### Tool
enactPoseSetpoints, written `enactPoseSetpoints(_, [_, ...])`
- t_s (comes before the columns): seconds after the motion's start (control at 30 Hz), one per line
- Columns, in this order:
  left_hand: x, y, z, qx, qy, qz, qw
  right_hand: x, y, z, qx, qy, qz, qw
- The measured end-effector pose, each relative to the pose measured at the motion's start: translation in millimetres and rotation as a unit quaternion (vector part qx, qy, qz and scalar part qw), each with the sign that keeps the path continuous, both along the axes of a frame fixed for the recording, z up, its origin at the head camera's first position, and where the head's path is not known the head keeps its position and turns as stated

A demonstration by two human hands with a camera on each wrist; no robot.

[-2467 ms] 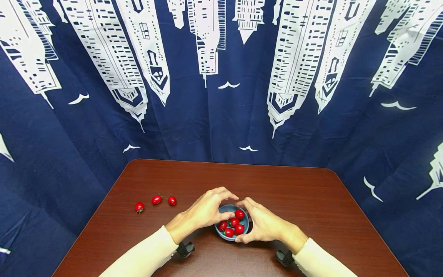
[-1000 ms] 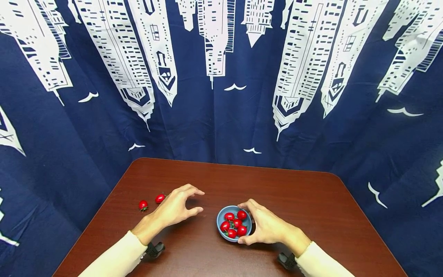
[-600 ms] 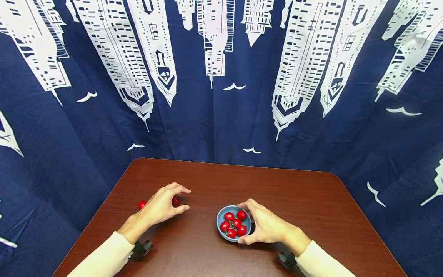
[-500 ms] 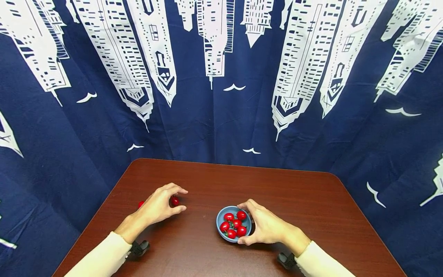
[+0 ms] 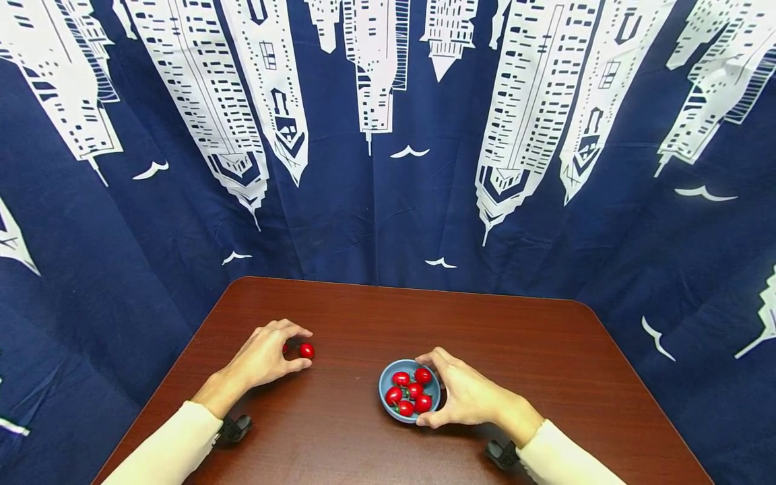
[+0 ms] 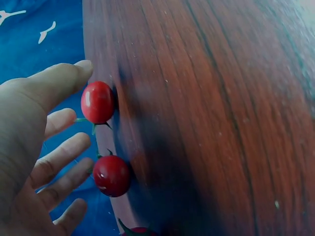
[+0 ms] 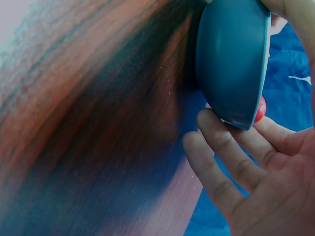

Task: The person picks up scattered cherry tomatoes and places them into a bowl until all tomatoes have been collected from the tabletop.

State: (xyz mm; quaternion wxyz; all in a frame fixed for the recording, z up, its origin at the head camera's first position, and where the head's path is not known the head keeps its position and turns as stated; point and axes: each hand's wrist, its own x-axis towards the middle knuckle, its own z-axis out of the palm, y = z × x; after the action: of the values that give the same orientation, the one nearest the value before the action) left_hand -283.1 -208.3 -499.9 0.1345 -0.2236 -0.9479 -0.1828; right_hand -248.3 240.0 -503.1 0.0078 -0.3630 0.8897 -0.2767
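My left hand (image 5: 262,356) hovers at the left of the table, fingers and thumb spread around a cherry tomato (image 5: 307,351) without closing on it. Behind that one, a second cherry tomato (image 5: 285,348) is mostly covered by the hand. The left wrist view has the nearest cherry tomato (image 6: 97,102) by the fingertips, another cherry tomato (image 6: 111,175) beside it and a third (image 6: 140,231) cut off at the bottom. With thumb and fingers, my right hand (image 5: 469,396) holds the right side of a small blue bowl (image 5: 393,415). Several cherry tomatoes (image 5: 415,391) lie in the bowl.
The brown wooden table (image 5: 339,431) has rounded far corners. Behind it hangs a dark blue curtain (image 5: 339,222) printed with white buildings and birds. A small black device (image 5: 235,428) sits at the left wrist, another black device (image 5: 500,455) at the right.
My left hand has left the bowl and moved left to the loose tomatoes, with one more tomato now in the bowl. My right hand has stayed at the bowl.
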Motion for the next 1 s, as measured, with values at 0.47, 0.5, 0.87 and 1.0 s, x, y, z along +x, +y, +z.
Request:
enactPoseSetpoints(0.47, [-8.4, -2.3, -4.4, -0.008, 0.017, 0.000, 0.9998, -1.1, -1, 1.0, 0.002, 0.000, 0.004, 1.0000])
enactPoseSetpoints(0.5, [-9.0, -2.2, -4.6, -0.007, 0.019, -0.001, 0.9998, -1.0, -1, 0.7, 0.001, -0.001, 0.004, 1.0000])
enactPoseSetpoints(0.87, [-11.3, 3.5, -7.0, -0.004, 0.042, -0.021, 0.9989, 0.0, 0, 0.3, 0.000, -0.003, 0.001, 1.0000])
enactPoseSetpoints(1.0, [-12.3, 3.9, -7.7, -0.002, 0.051, -0.022, 0.9985, -0.9, 0, 0.2, 0.001, -0.002, 0.000, 1.0000])
